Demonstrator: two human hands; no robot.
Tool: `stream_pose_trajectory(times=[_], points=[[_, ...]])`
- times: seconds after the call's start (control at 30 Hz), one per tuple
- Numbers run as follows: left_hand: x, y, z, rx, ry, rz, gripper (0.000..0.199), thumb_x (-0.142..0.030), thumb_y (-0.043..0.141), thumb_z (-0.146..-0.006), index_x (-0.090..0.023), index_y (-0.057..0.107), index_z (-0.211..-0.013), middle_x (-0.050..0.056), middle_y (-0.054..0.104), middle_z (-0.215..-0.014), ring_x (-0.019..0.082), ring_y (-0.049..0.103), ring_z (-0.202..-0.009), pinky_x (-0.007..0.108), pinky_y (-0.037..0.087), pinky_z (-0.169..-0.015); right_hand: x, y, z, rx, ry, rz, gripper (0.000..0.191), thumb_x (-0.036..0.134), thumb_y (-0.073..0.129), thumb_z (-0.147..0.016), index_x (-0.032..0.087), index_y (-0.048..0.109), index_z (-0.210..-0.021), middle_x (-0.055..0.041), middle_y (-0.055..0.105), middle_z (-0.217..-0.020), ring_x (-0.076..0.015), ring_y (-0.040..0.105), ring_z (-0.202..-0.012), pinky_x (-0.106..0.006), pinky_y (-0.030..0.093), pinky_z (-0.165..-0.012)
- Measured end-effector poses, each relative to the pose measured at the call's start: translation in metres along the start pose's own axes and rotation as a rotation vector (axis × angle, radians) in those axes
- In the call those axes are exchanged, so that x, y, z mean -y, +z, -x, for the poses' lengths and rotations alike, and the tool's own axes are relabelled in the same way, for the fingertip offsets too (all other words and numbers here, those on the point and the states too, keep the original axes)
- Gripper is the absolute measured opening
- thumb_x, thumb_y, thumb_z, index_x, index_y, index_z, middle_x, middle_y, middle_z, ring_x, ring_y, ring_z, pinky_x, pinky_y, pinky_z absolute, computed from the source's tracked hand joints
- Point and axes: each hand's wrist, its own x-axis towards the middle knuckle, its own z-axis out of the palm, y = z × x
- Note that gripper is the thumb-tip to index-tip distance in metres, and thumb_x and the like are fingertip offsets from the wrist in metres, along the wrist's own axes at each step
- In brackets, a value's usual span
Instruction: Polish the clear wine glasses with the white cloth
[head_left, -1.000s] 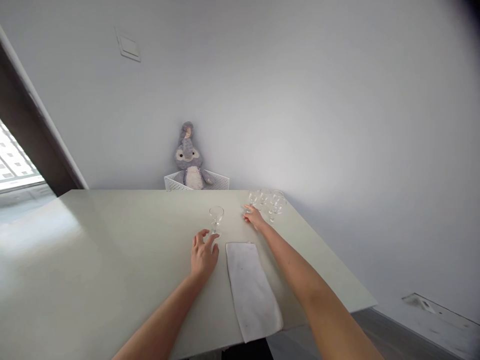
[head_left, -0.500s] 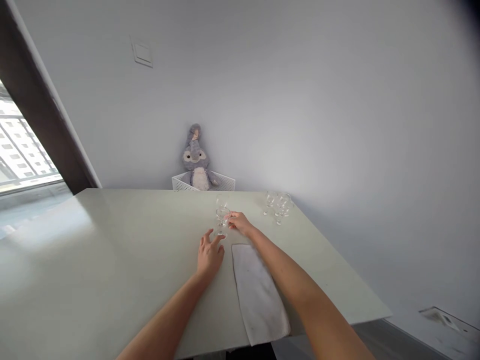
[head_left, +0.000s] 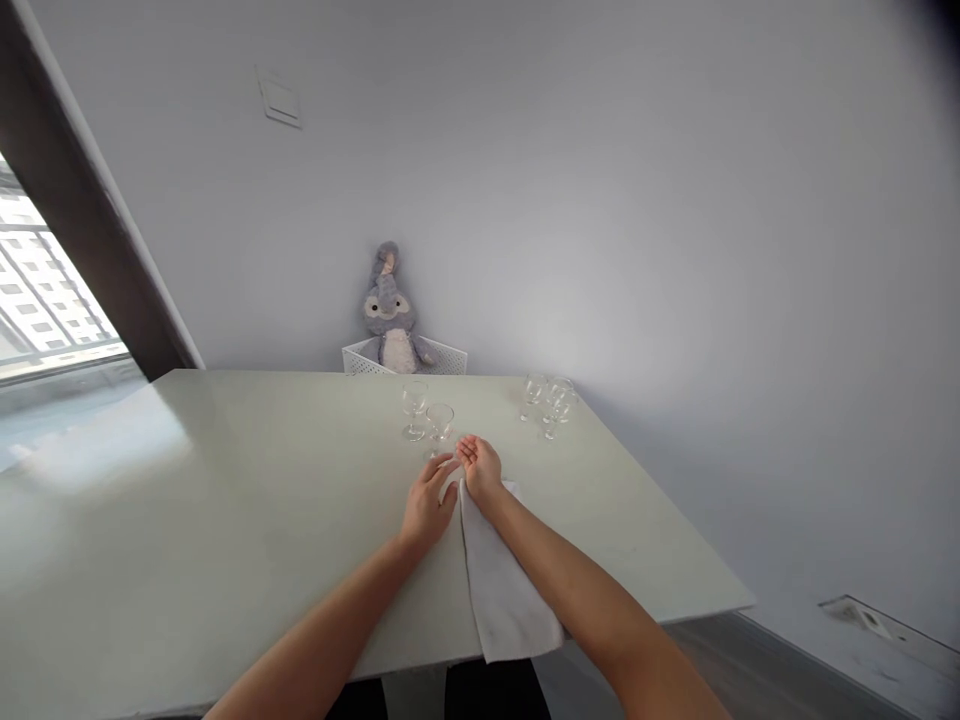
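Two clear stemmed glasses stand upright beyond my hands, the farther glass (head_left: 414,402) to the left and the nearer glass (head_left: 440,418) just ahead of my fingers. My left hand (head_left: 431,503) is close to the nearer glass's foot, thumb and fingers apart, holding nothing; I cannot tell if a fingertip touches the glass. My right hand (head_left: 481,468) is turned partly palm up right of that glass, fingers loosely curved, nothing in it. Below my right wrist lies a folded white cloth (head_left: 506,600), partly covered by my forearm.
Several more stemmed glasses (head_left: 551,402) stand close together near the table's back right corner. A plush toy (head_left: 390,310) sits in a white perforated basket (head_left: 450,361) against the wall behind the pale table (head_left: 247,520). The table's right edge slopes toward me.
My right hand has come off the nearer glass, moved back toward me and turned its palm up. My left hand has shifted slightly right. The farther glass now shows left of the nearer one.
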Motion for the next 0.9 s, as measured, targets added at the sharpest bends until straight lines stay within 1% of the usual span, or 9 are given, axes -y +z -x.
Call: stream_pose_trajectory(times=[0.07, 0.17, 0.27, 0.33, 0.43, 0.53, 0.63, 0.77, 0.9], points=[[-0.009, 0.009, -0.008, 0.092, -0.038, 0.049, 0.039, -0.021, 0.041, -0.081, -0.024, 0.046, -0.120, 0.005, 0.040, -0.131, 0.018, 0.043, -0.116, 0.034, 0.037, -0.094, 0.004, -0.008, 0.002, -0.020, -0.038, -0.045, 0.016, 0.032, 0.052, -0.070, 0.019, 0.053, -0.079, -0.0036, 0.062, -0.081, -0.0142, 0.061, -0.081, -0.028, 0.049, -0.075], [-0.017, 0.027, -0.030, 0.157, -0.238, 0.119, 0.050, -0.028, 0.044, -0.080, -0.019, 0.036, -0.129, 0.009, 0.031, -0.138, 0.022, 0.031, -0.126, 0.037, 0.030, -0.100, 0.009, -0.016, 0.003, -0.028, -0.078, -0.085, 0.014, 0.030, 0.052, -0.068, 0.019, 0.052, -0.076, -0.0009, 0.060, -0.075, -0.0132, 0.060, -0.077, -0.027, 0.049, -0.076], [-0.011, 0.041, -0.052, 0.111, -0.442, 0.157, 0.060, -0.029, 0.046, -0.078, -0.011, 0.028, -0.132, 0.016, 0.029, -0.139, 0.023, 0.025, -0.129, 0.038, 0.024, -0.104, 0.010, -0.017, 0.002, -0.021, -0.089, -0.107, 0.013, 0.030, 0.051, -0.067, 0.018, 0.052, -0.073, -0.0001, 0.059, -0.069, -0.0130, 0.059, -0.071, -0.028, 0.049, -0.073], [-0.002, 0.045, -0.060, 0.062, -0.508, 0.142, 0.062, -0.029, 0.046, -0.078, -0.008, 0.026, -0.132, 0.018, 0.028, -0.139, 0.024, 0.023, -0.129, 0.038, 0.022, -0.104, 0.010, -0.016, 0.001, -0.009, -0.081, -0.116, 0.015, 0.032, 0.051, -0.067, 0.018, 0.052, -0.073, -0.0013, 0.060, -0.069, -0.0138, 0.060, -0.070, -0.030, 0.050, -0.072], [0.015, 0.040, -0.058, -0.028, -0.531, 0.112, 0.062, -0.027, 0.047, -0.077, -0.011, 0.026, -0.132, 0.016, 0.030, -0.138, 0.024, 0.024, -0.129, 0.038, 0.023, -0.104, 0.010, -0.016, 0.000, 0.014, -0.061, -0.119, 0.017, 0.034, 0.052, -0.067, 0.018, 0.053, -0.073, -0.0031, 0.060, -0.069, -0.0151, 0.060, -0.069, -0.032, 0.051, -0.070], [0.030, 0.028, -0.045, -0.131, -0.556, 0.098, 0.061, -0.024, 0.049, -0.075, -0.017, 0.027, -0.131, 0.012, 0.034, -0.136, 0.023, 0.031, -0.126, 0.038, 0.030, -0.100, 0.009, -0.016, 0.000, 0.029, -0.044, -0.113, 0.018, 0.036, 0.052, -0.067, 0.018, 0.053, -0.072, -0.0040, 0.060, -0.069, -0.0157, 0.060, -0.068, -0.033, 0.051, -0.069], [0.037, 0.018, -0.033, -0.200, -0.593, 0.081, 0.057, -0.022, 0.047, -0.076, -0.019, 0.030, -0.130, 0.011, 0.037, -0.134, 0.023, 0.035, -0.124, 0.038, 0.034, -0.098, 0.008, -0.015, 0.000, 0.036, -0.036, -0.107, 0.019, 0.036, 0.053, -0.067, 0.018, 0.054, -0.073, -0.0041, 0.060, -0.069, -0.0155, 0.059, -0.068, -0.033, 0.051, -0.068], [0.033, 0.018, -0.039, -0.150, -0.482, 0.038, 0.047, -0.021, 0.044, -0.077, -0.017, 0.040, -0.124, 0.009, 0.037, -0.135, 0.021, 0.034, -0.124, 0.035, 0.031, -0.100, 0.008, -0.014, 0.000, 0.040, -0.029, -0.108, 0.018, 0.035, 0.053, -0.068, 0.018, 0.054, -0.073, -0.0031, 0.059, -0.069, -0.0143, 0.059, -0.065, -0.032, 0.051, -0.066], [0.035, 0.027, -0.071, -0.021, -0.413, -0.047, 0.047, -0.025, 0.043, -0.080, -0.015, 0.040, -0.125, 0.009, 0.033, -0.138, 0.019, 0.030, -0.126, 0.032, 0.026, -0.104, 0.010, -0.013, 0.000, 0.063, -0.003, -0.154, 0.018, 0.034, 0.055, -0.068, 0.017, 0.056, -0.072, -0.0027, 0.059, -0.067, -0.0138, 0.058, -0.062, -0.031, 0.050, -0.062]])
